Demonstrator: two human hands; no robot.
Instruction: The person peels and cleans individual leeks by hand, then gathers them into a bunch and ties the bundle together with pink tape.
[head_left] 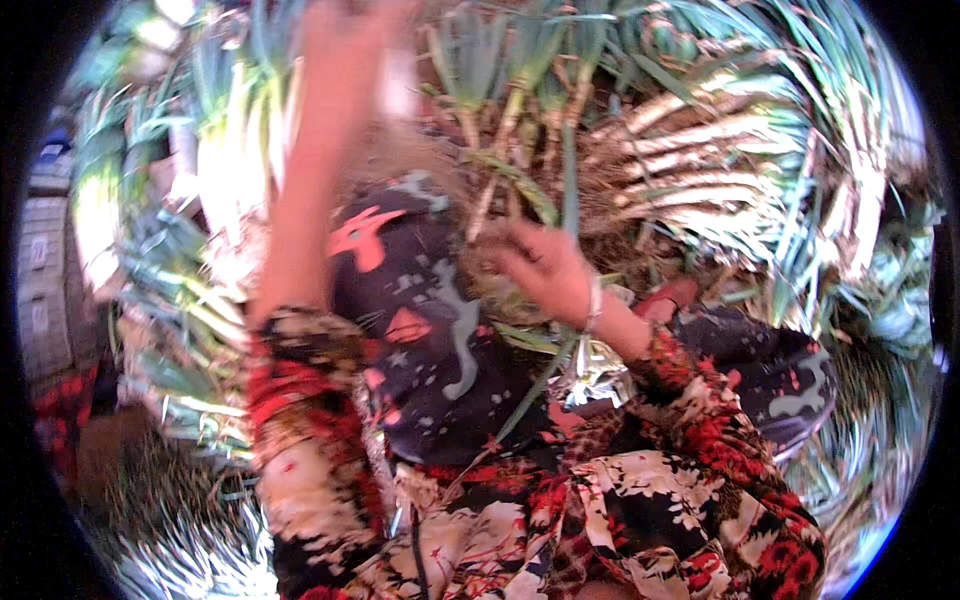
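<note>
Across the lap, up close, flowered cloth [640, 500] bunches in folds, and dark patterned trousers [415, 310] cover the knee just beyond. Over to the right hand [545, 268] now, a band [595, 305] round its wrist: fingers curled partway, right beside a thin onion stalk [487, 205], though whether they grip it, I cannot tell. Farther out reaches the left hand [355, 15], up at the top edge (all blur, partly cut off), so its fingers and any hold can't be read. Beyond the knee, green onions everywhere: a pile [715, 175] lying to the right, a pale-stemmed bunch [235, 150] standing left.
</note>
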